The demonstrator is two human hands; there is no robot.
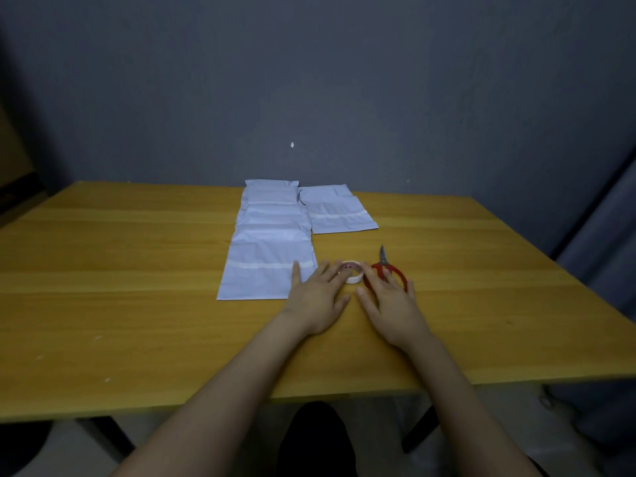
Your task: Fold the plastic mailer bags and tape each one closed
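Observation:
Several white plastic mailer bags lie flat on the wooden table (pixel 137 256). The nearest bag (pixel 261 270) is in the middle, with more bags (pixel 272 201) overlapping behind it and one (pixel 339 211) to the right. A small roll of tape (pixel 351 271) stands just right of the nearest bag. My left hand (pixel 318 297) lies flat with its fingers spread, touching the bag's right corner and the tape roll. My right hand (pixel 389 301) lies flat beside the roll, its fingers over the handles of red scissors (pixel 389 270).
A grey wall stands right behind the table's far edge. The table's front edge runs close to my body, with dark table legs and my dark lap below it. A dark curtain or panel hangs at the far right.

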